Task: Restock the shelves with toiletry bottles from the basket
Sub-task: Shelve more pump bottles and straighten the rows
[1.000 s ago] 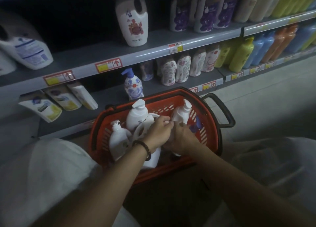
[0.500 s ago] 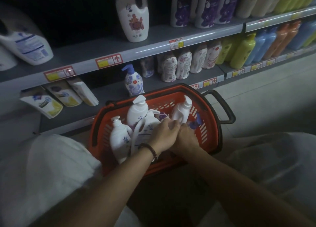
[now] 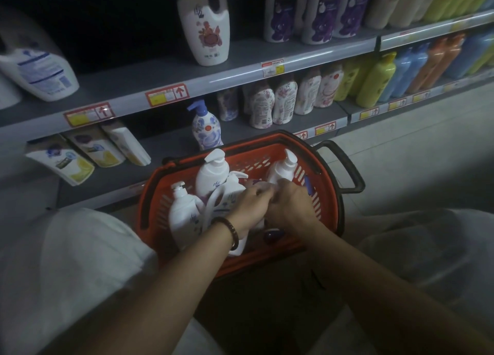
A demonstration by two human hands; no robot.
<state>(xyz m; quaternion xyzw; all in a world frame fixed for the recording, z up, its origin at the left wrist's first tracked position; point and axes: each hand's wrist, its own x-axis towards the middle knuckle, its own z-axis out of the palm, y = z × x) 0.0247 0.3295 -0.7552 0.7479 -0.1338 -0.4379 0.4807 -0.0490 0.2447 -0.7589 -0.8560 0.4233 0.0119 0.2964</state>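
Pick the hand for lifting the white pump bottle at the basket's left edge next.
Left, probably. The left hand sits right beside that pump bottle in the basket; the right hand lies beyond it and would cross over. Both grip a pale item between them.

White pump bottles (image 3: 212, 173) fill an orange basket (image 3: 315, 194); a blue-flowered bottle (image 3: 207, 130) stands behind.

A: Anyone make out what the person's got on?

B: Pretty plain tbh. Dark beaded bracelet (image 3: 227, 227) round the wrist behind the left hand (image 3: 250, 206), round beads, brownish. Both forearms (image 3: 165, 288) are bare. Loose whitish clothing (image 3: 66, 274) covers the legs at near left and near right, soft and creased. Trousers or a skirt, can't tell.
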